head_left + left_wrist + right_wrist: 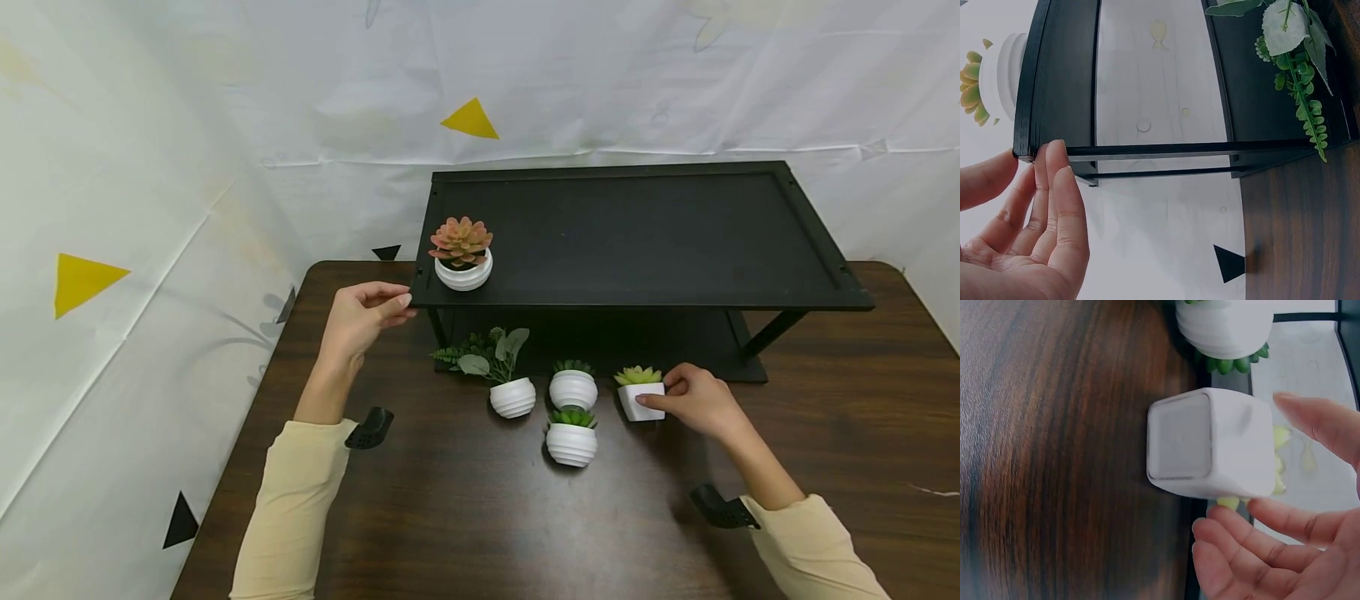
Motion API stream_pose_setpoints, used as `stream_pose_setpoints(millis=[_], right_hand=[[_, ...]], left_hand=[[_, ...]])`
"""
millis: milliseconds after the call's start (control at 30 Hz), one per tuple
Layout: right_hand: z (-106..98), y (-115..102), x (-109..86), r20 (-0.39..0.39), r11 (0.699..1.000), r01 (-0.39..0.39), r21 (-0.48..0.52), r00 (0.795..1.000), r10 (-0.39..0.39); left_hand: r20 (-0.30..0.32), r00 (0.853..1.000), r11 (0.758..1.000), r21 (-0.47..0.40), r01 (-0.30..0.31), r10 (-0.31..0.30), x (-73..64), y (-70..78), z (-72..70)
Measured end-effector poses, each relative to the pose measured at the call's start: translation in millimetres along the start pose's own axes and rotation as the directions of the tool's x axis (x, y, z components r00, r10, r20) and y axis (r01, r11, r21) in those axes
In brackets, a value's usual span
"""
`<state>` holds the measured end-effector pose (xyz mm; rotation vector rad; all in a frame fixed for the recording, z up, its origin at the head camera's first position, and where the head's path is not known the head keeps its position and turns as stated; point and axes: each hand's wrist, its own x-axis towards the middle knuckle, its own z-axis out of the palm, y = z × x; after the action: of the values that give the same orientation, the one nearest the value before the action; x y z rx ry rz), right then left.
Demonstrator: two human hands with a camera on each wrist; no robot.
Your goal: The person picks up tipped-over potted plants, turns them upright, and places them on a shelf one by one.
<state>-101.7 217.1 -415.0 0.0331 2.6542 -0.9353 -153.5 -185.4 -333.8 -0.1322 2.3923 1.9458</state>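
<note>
My left hand (pixel 360 321) pinches the front left corner of a black two-tier shelf (pixel 622 233), thumb above and fingertips below in the head view. On that top board, near the same corner, sits a pinkish succulent in a round white pot (pixel 463 271). My right hand (pixel 697 402) holds a square white pot (pixel 643 402) with a yellow-green succulent (pixel 637 376) between thumb and index finger. The right wrist view shows the pot's square underside (pixel 1180 436), with the other fingers (pixel 1225 537) beside it.
Left of the square pot are two ribbed white pots with green succulents, one behind (pixel 573 389) and one in front (pixel 572 444). A leafy plant in a ribbed pot (pixel 513 398) leans by the shelf's lower board. All are on the dark wooden table (pixel 465 517).
</note>
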Motion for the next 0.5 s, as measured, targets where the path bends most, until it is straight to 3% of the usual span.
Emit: stream_pose_setpoints(millis=[500], right_hand=[[12, -14, 13.0, -0.080, 0.996, -0.065, -0.063, 0.995, 0.060]], left_hand=[[-0.009, 1.000, 1.000, 0.009, 0.002, -0.002, 1.4, -1.0, 0.7]])
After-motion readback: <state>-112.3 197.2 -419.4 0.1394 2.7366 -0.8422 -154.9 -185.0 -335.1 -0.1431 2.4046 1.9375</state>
